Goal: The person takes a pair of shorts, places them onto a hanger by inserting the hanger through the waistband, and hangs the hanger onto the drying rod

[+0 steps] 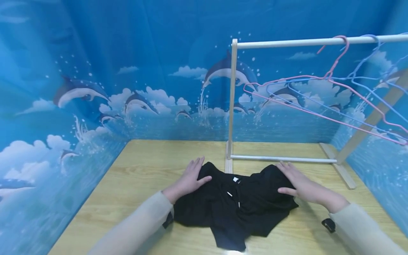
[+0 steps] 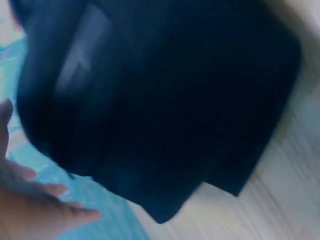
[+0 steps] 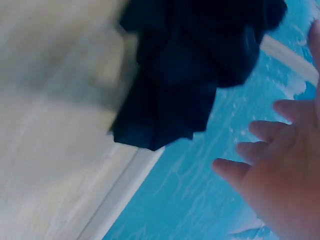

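Black shorts (image 1: 255, 198) with a drawstring and a white tag (image 1: 236, 179) at the waistband lie rumpled over the wooden table, legs toward me. At the waistband's left end is my left hand (image 1: 190, 179), fingers extended and thumb spread over the cloth in the head view. My right hand (image 1: 301, 185) is in a similar pose at the right end, its fingertips beside the fabric. Both wrist views show straight, spread fingers next to the dark cloth (image 2: 165, 100), with none of it pinched.
A rack (image 1: 233, 99) with a white top rail (image 1: 296, 42) stands at the back right. A pink hanger (image 1: 331, 78) and several blue hangers (image 1: 352, 76) hang from it. Blue dolphin-print curtain (image 1: 159, 53) surrounds the wooden table (image 1: 127, 184).
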Demonstrator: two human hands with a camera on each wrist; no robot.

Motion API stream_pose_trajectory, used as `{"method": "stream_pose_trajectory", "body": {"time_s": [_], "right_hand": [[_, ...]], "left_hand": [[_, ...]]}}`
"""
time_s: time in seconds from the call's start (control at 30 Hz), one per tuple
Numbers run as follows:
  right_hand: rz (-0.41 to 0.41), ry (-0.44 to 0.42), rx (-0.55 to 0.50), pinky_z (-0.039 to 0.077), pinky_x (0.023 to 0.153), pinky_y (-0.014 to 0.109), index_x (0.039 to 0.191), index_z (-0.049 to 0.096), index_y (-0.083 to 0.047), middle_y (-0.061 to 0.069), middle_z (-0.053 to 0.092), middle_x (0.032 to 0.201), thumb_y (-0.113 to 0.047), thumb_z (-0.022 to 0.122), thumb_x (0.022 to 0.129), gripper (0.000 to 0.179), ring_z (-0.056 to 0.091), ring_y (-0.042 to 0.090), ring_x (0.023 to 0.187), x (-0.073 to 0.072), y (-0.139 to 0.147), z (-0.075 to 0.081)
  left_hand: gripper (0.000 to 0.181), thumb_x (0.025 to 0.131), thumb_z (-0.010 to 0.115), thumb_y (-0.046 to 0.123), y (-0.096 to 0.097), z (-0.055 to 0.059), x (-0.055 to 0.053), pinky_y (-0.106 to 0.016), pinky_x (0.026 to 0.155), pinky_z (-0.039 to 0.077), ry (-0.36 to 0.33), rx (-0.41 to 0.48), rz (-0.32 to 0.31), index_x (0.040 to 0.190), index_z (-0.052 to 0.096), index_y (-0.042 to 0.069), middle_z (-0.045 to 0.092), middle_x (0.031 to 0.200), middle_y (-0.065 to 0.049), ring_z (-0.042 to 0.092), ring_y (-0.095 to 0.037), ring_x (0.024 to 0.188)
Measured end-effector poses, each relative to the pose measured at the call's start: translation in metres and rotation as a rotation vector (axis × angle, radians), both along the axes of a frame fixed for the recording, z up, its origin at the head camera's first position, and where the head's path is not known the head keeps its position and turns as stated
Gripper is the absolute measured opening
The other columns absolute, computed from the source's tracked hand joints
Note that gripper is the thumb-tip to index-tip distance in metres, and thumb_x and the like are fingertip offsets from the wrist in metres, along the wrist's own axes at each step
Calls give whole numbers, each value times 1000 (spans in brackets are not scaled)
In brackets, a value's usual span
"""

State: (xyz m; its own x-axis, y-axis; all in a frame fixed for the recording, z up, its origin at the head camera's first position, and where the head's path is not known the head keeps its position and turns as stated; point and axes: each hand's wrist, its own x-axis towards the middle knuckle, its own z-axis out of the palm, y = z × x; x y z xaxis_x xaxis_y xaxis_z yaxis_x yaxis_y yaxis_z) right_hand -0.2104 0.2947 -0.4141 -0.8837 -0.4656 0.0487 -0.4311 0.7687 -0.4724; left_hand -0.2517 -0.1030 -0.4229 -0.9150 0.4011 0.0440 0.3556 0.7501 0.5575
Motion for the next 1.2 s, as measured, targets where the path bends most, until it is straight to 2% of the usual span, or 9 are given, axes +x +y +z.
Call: {"method": "stream_pose_trajectory", "body": {"time_s": [0.27,0.37,0.47,0.63,0.77,0.9,1.0,1.1,1.2], "right_hand": [[89,77,-4,20,102,77,155,15,-12,31,13,156,-44,71,83,97,14,59,138,19,-7,-20],[122,120,15,12,116,63,156,14,-14,21,10,160,-48,70,81,100,3,39,148,24,-8,-29],[138,126,39,14,117,60,156,14,-14,17,9,162,-51,68,80,100,-2,23,150,27,-9,-35],[123,90,85,27,104,70,155,16,-15,22,16,159,-55,68,79,101,14,41,146,27,-10,-36],[139,140,111,10,122,40,155,20,-14,24,23,156,-57,66,79,99,21,40,145,27,-9,-40],[188,199,108,-7,109,6,154,22,-12,26,28,153,-55,65,81,95,11,19,149,27,-7,-43],[205,194,114,13,122,30,153,24,-13,26,30,152,-54,65,81,93,14,20,149,27,-7,-42],[207,158,126,31,108,62,152,26,-12,26,31,152,-52,67,82,91,27,41,142,27,-8,-39],[208,133,129,33,100,71,150,29,-8,28,32,150,-48,69,82,89,32,53,132,28,-10,-36]], "left_hand": [[81,97,55,45,-2,-13,-23,-67,114,16,-29,-99,-2,155,14,7,15,159,-26,8,-49,145],[82,97,52,48,-3,-13,-31,-66,115,13,-76,-122,32,156,10,9,12,160,-24,6,-47,146],[81,98,50,47,-3,-12,-39,-66,115,13,-114,-109,53,156,9,8,12,160,-24,6,-47,146],[82,98,48,51,-1,-16,-45,-63,117,11,-173,-130,77,156,8,8,13,160,-23,6,-46,147],[83,98,45,55,0,-22,-48,-61,118,12,-207,-192,79,155,12,5,16,159,-24,6,-45,147],[80,98,45,54,3,-27,-50,-60,118,17,-207,-244,79,151,23,-2,24,156,-26,12,-44,146],[79,98,46,54,5,-29,-51,-59,117,20,-212,-265,71,148,30,-5,26,154,-27,15,-43,146],[79,97,48,54,8,-28,-50,-58,118,20,-235,-263,66,147,33,-5,22,155,-28,15,-42,147],[79,96,51,53,10,-27,-49,-57,118,20,-248,-260,60,146,34,-5,19,156,-29,14,-42,147]]}}
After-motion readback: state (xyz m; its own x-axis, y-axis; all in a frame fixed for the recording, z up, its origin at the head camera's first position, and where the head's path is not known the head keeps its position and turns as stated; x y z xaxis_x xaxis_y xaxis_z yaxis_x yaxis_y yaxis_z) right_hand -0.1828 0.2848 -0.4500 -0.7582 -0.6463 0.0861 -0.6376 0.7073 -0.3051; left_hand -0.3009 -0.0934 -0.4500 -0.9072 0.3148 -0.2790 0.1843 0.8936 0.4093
